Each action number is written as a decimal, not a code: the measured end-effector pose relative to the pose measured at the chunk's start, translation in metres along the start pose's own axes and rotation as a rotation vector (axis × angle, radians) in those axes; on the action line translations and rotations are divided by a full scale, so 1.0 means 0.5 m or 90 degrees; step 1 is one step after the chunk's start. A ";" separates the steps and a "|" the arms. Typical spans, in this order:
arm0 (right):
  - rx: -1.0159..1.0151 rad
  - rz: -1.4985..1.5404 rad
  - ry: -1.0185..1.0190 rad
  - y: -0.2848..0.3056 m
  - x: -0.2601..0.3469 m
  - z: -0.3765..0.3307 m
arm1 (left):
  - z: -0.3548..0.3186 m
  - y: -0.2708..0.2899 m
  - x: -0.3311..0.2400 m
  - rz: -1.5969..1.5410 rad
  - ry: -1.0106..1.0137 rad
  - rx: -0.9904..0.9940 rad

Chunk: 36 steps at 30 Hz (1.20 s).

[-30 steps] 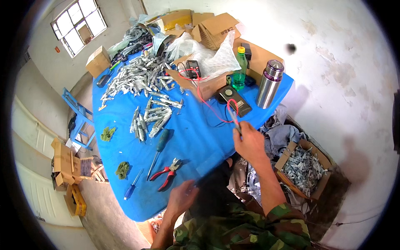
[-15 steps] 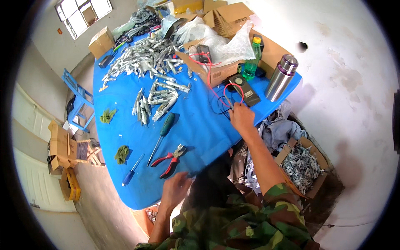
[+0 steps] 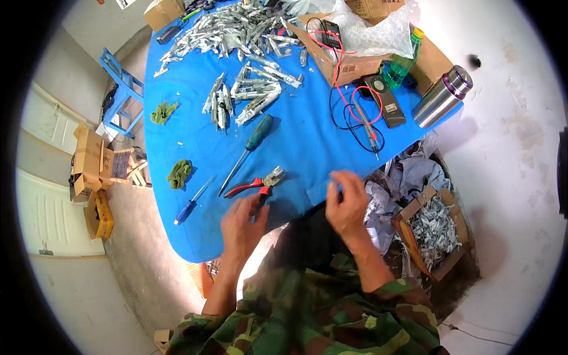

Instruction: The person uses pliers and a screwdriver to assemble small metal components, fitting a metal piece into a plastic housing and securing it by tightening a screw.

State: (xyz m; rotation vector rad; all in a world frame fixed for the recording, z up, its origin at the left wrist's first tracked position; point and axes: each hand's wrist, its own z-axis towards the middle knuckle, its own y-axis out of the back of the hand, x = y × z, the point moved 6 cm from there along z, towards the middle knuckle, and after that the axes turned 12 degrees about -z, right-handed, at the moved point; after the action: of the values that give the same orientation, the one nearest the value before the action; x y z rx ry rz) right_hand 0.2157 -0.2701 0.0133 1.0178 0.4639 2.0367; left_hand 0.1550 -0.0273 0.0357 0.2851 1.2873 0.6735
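Note:
My left hand (image 3: 241, 226) is over the near table edge, thumb and fingers apart. Its fingertips overlap the lower handle of the red-handled pliers (image 3: 269, 180); I cannot tell whether they touch. My right hand (image 3: 348, 204) hangs above the front edge, fingers loosely bent and apart, holding nothing. Beyond it, the test probes (image 3: 370, 133) lie on the blue cloth, their red and black leads running to a small dark meter (image 3: 331, 34) at the cardboard box. Left of the pliers lie a green-handled screwdriver (image 3: 258, 134) and a blue-handled screwdriver (image 3: 186, 210).
Silvery strips form a large pile (image 3: 231, 29) and a smaller group (image 3: 257, 94). Two green cloth scraps (image 3: 179, 174) lie at left. A black device (image 3: 384, 100), green bottle (image 3: 402, 65) and steel flask (image 3: 442, 97) stand or lie at right. A scrap-filled carton (image 3: 435, 228) sits below.
My right hand has let go of the test probe and drawn back toward me. My left hand has moved up to the pliers. The whole view has shifted.

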 end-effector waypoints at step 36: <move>0.169 0.149 0.094 -0.067 0.079 -0.242 | 0.005 -0.064 -0.022 -0.896 0.332 0.144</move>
State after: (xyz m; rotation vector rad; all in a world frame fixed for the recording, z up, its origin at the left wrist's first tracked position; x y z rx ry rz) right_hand 0.1221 -0.2154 -0.0611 1.1253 0.7392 2.3133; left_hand 0.1656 -0.0588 0.0273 -0.6467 1.6696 -0.6507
